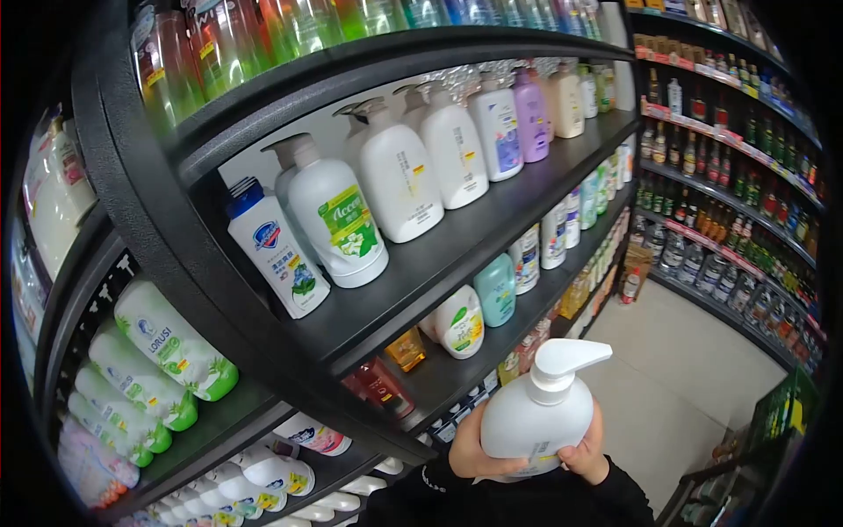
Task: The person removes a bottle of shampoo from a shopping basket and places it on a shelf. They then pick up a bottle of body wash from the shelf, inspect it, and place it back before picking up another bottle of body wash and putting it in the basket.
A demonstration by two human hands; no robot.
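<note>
A white pump bottle [531,422] is held upright in front of my body, its spout pointing right. My left hand [472,446] wraps round the left side of the bottle. On the other side, my right hand [587,450] grips it low, near a small printed label with a barcode. The lower end of the bottle is partly hidden by my hands and dark sleeves. Nearest on the shelf beyond are a white bottle with a yellow-green label [460,323] and a teal bottle [495,290].
On the upper shelf [413,272] stand a Safeguard bottle [277,250], white pump bottles [402,176] and a purple bottle [529,114]. Lorusi bottles [171,338] fill the left rack. Drinks shelves [729,140] line the right, beyond a tiled floor [650,378]. A dark crate [773,430] is at lower right.
</note>
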